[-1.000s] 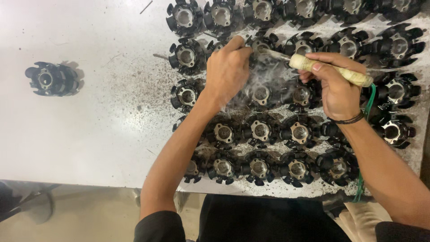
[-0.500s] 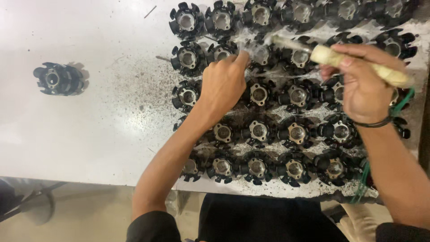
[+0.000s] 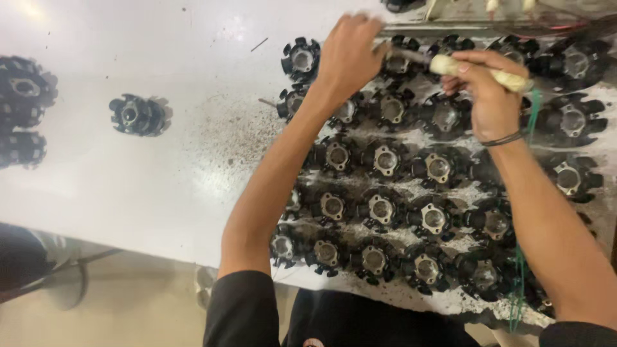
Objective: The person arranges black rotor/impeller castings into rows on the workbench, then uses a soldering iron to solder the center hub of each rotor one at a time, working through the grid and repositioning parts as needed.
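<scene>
Right hand (image 3: 483, 96) gripping brush (image 3: 479, 71), left hand (image 3: 350, 54) curled — on black part (image 3: 398, 63)

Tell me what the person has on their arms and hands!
Both arms are bare below short black sleeves. The left hand wears nothing. The right hand has no glove, only a thin dark band around its wrist.

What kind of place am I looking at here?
Probably a small workshop or factory bench. Rows of identical black metal parts cover a white table strewn with dark grit, and the right hand holds a taped tool handle over them.
</scene>
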